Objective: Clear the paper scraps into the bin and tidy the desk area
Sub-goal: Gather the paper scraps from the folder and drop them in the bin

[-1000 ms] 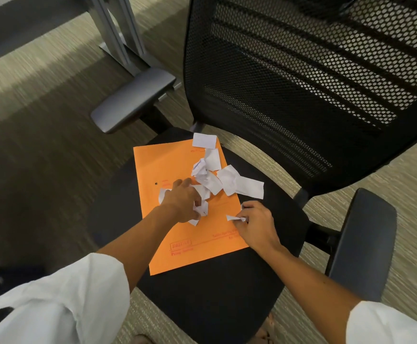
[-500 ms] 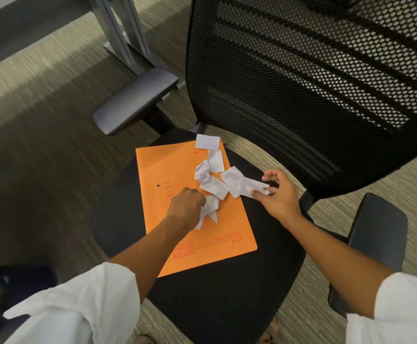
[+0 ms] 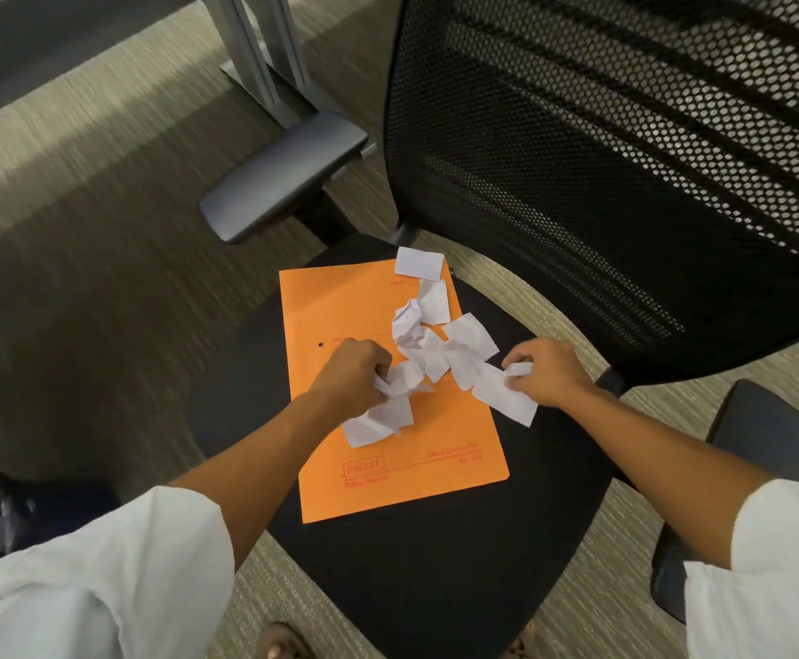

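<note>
My left hand (image 3: 354,375) is curled into a loose fist, fingers (image 3: 380,371) closed on a crumpled white scrap (image 3: 404,378) that pokes out just right of the knuckles. A flatter scrap (image 3: 378,420) lies right below that hand, touching the held one, can't tell if it's gripped too. My right hand (image 3: 547,373) pinches the near end of a long white strip (image 3: 502,394), fingertips (image 3: 514,371) narrow and bunched around its crumpled top edge; the rest of the strip trails down and left from the fingers, its lower corner hanging past the folder edge over the seat.

Between the two hands sits the main pile of paper scraps (image 3: 440,347), some crumpled, some flat, overlapping each other. Further out from the fingers, toward the backrest, two flat pieces: one (image 3: 435,302) touching the pile, one (image 3: 419,263) at the folder's far corner, half off it.

Everything rests on an orange folder (image 3: 340,306), red print at its near end, lying flat on the black chair seat (image 3: 435,563). Mesh backrest (image 3: 625,159) beyond my right hand, armrests (image 3: 283,178) either side. White sleeves (image 3: 102,577) on both forearms. Striped carpet (image 3: 78,206) around; grey desk leg (image 3: 264,59) far beyond the left hand. No bin in view.
</note>
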